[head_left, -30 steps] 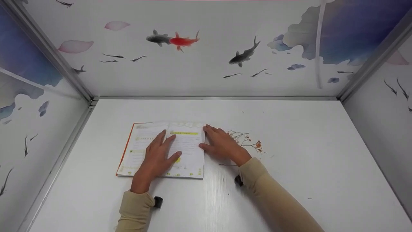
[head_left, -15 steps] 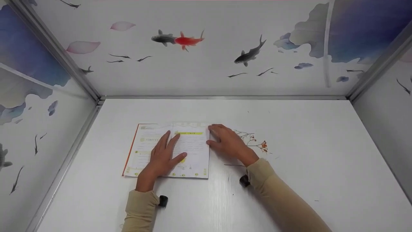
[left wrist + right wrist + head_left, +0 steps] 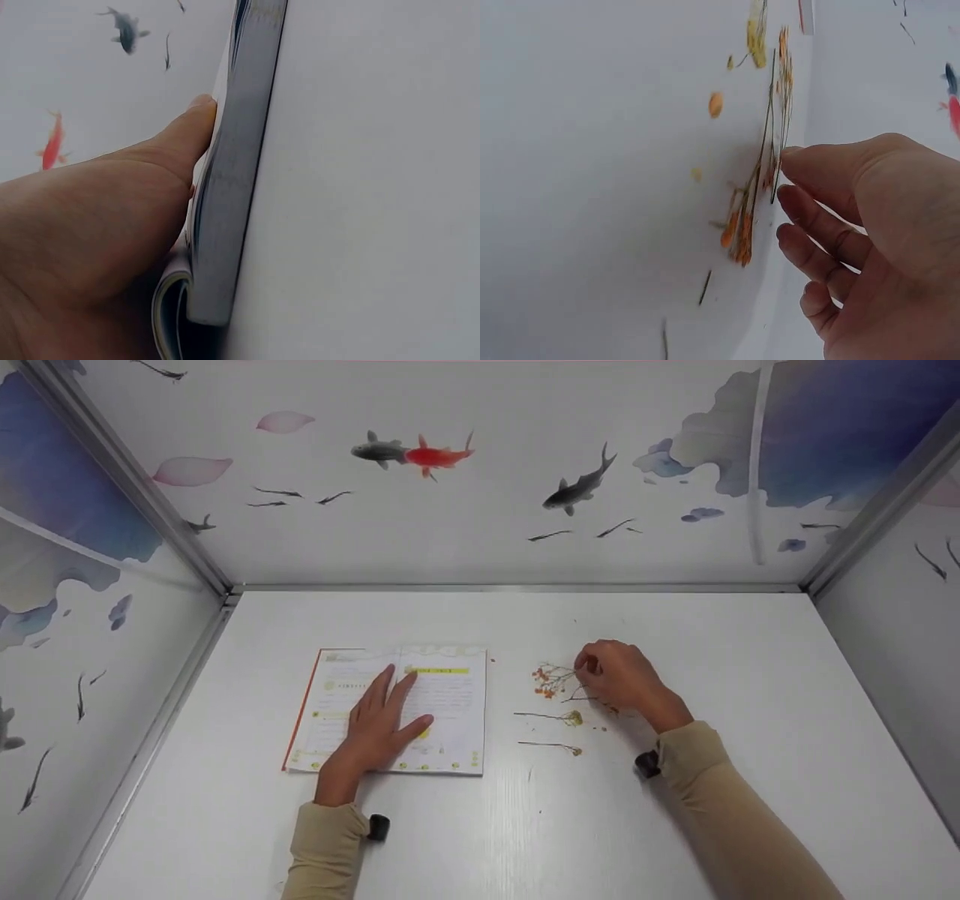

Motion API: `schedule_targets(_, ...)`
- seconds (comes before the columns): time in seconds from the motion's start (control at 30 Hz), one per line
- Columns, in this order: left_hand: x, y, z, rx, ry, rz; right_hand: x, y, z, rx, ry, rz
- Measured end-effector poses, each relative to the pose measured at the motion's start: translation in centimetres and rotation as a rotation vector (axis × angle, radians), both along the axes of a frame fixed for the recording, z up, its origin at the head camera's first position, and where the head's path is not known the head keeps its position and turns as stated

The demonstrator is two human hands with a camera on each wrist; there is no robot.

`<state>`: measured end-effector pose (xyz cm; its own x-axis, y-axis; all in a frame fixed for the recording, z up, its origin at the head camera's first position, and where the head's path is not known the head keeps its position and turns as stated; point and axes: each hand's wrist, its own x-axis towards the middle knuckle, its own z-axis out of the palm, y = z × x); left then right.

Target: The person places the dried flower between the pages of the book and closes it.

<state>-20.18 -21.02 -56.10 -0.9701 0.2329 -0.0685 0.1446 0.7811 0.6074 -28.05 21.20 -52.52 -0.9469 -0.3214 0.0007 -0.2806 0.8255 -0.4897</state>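
Note:
My left hand [image 3: 379, 727] lies spread over the gutter of an open book [image 3: 450, 712], fingers extended across the printed pages. In the left wrist view, the thumb side of that hand [image 3: 105, 217] presses against the pages above the thick page block [image 3: 232, 165]. To the right of the book, my right hand [image 3: 626, 679] pinches the stem end of a dried flower sprig [image 3: 551, 682] with orange heads pointing left. Beneath the right hand lies a second orange sprig [image 3: 739, 232], partly hidden in the head view.
Two more dried sprigs, one yellow [image 3: 574, 718] and one small brownish [image 3: 576, 750], lie nearer the front with stems toward the book. Small plant crumbs dot the white table [image 3: 750, 697]. A patterned wall panel [image 3: 480, 525] closes off the back.
My right hand has left the book's right edge, moved right and taken hold of an orange sprig by its stem. The left hand stays on the book.

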Motion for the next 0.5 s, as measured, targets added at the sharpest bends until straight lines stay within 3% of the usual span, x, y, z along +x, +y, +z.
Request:
schedule_targets(0.17,0.3,0.1,0.5,0.011,0.013,-0.010,-0.2,0.3,0.1,0.041,0.017,0.019)
schedule_targets(0.5,0.1,-0.1,-0.1,0.010,0.013,-0.011,-0.4,-0.7,0.4,0.128,0.012,0.044)
